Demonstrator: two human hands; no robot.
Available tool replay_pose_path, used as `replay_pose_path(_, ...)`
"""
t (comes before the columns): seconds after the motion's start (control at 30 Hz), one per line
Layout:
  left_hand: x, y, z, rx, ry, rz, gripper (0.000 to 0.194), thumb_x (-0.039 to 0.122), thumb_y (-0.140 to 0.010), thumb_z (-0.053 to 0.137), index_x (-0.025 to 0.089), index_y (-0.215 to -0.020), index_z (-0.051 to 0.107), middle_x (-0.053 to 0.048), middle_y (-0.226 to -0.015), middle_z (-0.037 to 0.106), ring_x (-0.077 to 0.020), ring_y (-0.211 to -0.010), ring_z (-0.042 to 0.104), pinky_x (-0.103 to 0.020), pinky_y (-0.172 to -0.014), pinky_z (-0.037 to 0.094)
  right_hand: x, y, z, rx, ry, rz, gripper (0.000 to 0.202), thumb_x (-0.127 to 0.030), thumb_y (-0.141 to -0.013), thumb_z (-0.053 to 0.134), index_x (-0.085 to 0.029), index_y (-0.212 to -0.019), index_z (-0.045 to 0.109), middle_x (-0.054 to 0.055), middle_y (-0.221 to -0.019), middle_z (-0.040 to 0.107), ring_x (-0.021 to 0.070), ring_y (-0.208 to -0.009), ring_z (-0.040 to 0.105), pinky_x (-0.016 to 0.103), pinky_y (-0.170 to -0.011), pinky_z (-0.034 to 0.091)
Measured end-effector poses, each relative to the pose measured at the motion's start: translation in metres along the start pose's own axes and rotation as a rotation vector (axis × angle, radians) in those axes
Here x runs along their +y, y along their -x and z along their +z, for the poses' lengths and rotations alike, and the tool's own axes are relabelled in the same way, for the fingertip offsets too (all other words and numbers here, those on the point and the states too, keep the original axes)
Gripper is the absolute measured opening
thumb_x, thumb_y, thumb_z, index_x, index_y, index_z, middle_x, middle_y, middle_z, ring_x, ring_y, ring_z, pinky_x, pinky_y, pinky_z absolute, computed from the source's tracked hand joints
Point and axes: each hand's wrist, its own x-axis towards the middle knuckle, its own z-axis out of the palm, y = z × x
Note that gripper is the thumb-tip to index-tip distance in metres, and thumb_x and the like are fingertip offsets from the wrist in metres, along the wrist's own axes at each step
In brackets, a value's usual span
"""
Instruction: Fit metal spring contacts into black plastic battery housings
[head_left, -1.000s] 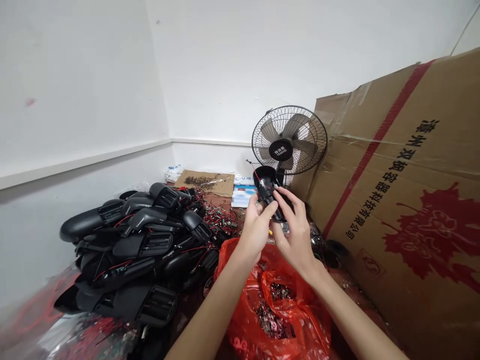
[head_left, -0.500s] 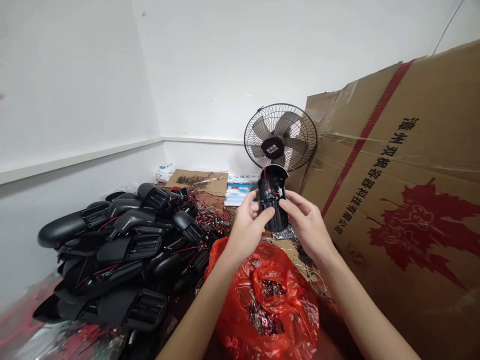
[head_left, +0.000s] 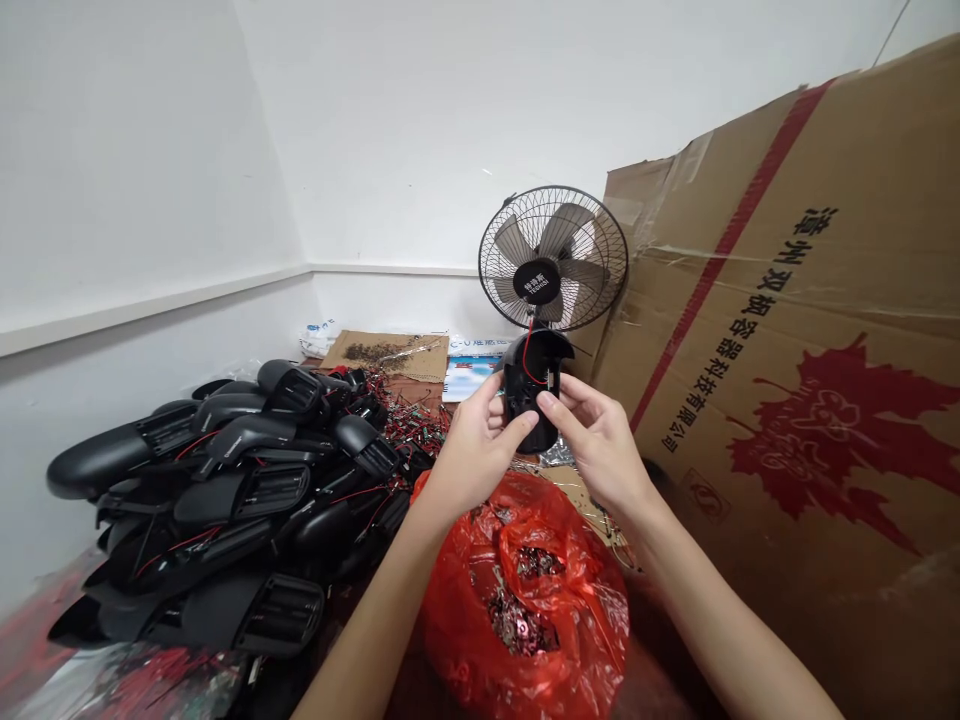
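Note:
Between my two hands is a black plastic housing, hollow side facing me, with a thin red wire curving out of its upper part. My left hand grips its left side, thumb lying across the inside. On the right edge, my right hand closes with its thumb near a small pale part inside the housing. Whether the fingertips pinch anything small cannot be made out. Just below sits an open red plastic bag with many small shiny metal pieces in it.
Similar black housings lie heaped at the left. Behind them are tangled red wires with small boards and a cardboard sheet bearing small dark bits. A fan stands at the back. A large cardboard box rises on the right.
The view has shifted slightly, so the surroundings sit a little differently. Both hands still hold the housing, which is tilted a little differently; my thumbs have moved slightly on it.

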Motion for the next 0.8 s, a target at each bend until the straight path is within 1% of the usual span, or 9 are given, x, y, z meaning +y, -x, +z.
replay_pose_path(0.1, -0.0005, 0.0002, -0.0007, 0.004, -0.032, -0.003, 0.055, 0.027, -0.090, 0.071, 0.012, -0.140, 0.052, -0.013, -0.112, 0.077, -0.0206, -0.094, 0.075, -0.035, -0.090, 0.062, 0.0023, 0.0018, 0.0019, 0.006, -0.006, 0.001, 0.030, -0.039, -0.092, 0.076, -0.021, -0.115, 0.075, 0.006, -0.110, 0.077, 0.0195, -0.100, 0.070, 0.031, -0.093, 0.055)
replay_pose_path(0.23, -0.0009, -0.0002, -0.0018, -0.006, -0.062, 0.009, 0.055, 0.026, -0.091, 0.069, 0.012, -0.142, 0.051, -0.013, -0.112, 0.077, -0.0199, -0.091, 0.075, -0.037, -0.091, 0.062, 0.0040, 0.0039, 0.0028, 0.033, 0.025, -0.007, 0.029, -0.040, -0.092, 0.076, -0.020, -0.113, 0.075, 0.006, -0.109, 0.077, 0.0200, -0.096, 0.069, 0.031, -0.088, 0.055)
replay_pose_path(0.4, -0.0010, -0.0003, -0.0006, 0.002, -0.084, 0.020, 0.056, 0.026, -0.091, 0.068, 0.012, -0.142, 0.051, -0.013, -0.109, 0.077, -0.0200, -0.087, 0.075, -0.038, -0.090, 0.063, 0.0056, 0.0040, 0.0026, 0.042, -0.006, 0.009, 0.032, -0.039, -0.090, 0.078, -0.021, -0.117, 0.075, 0.006, -0.109, 0.077, 0.0213, -0.099, 0.070, 0.034, -0.092, 0.055)
replay_pose_path(0.6, -0.0027, -0.0008, 0.0004, 0.005, -0.079, 0.027, 0.054, 0.025, -0.090, 0.068, 0.010, -0.139, 0.052, -0.014, -0.110, 0.076, -0.0201, -0.089, 0.075, -0.038, -0.092, 0.062, 0.0095, 0.0036, 0.0011, 0.061, 0.006, 0.020, 0.031, -0.040, -0.089, 0.079, -0.021, -0.113, 0.076, 0.007, -0.110, 0.077, 0.0215, -0.098, 0.070, 0.034, -0.091, 0.055)
replay_pose_path(0.7, -0.0020, -0.0015, -0.0026, -0.005, -0.054, 0.011, 0.055, 0.025, -0.089, 0.069, 0.011, -0.140, 0.052, -0.013, -0.108, 0.077, -0.0198, -0.087, 0.075, -0.036, -0.088, 0.063, 0.0084, 0.0024, 0.0011, 0.040, -0.007, 0.035, 0.033, -0.041, -0.089, 0.079, -0.020, -0.115, 0.075, 0.007, -0.111, 0.077, 0.0208, -0.097, 0.071, 0.033, -0.091, 0.055)
replay_pose_path(0.8, -0.0005, -0.0027, -0.0075, -0.031, 0.008, -0.032, 0.058, 0.027, -0.086, 0.074, 0.012, -0.138, 0.054, -0.011, -0.103, 0.078, -0.0203, -0.084, 0.076, -0.035, -0.083, 0.063, 0.0029, 0.0002, 0.0004, -0.012, -0.016, 0.076, 0.036, -0.042, -0.089, 0.079, -0.020, -0.117, 0.073, 0.007, -0.113, 0.076, 0.0191, -0.094, 0.071, 0.032, -0.089, 0.057)
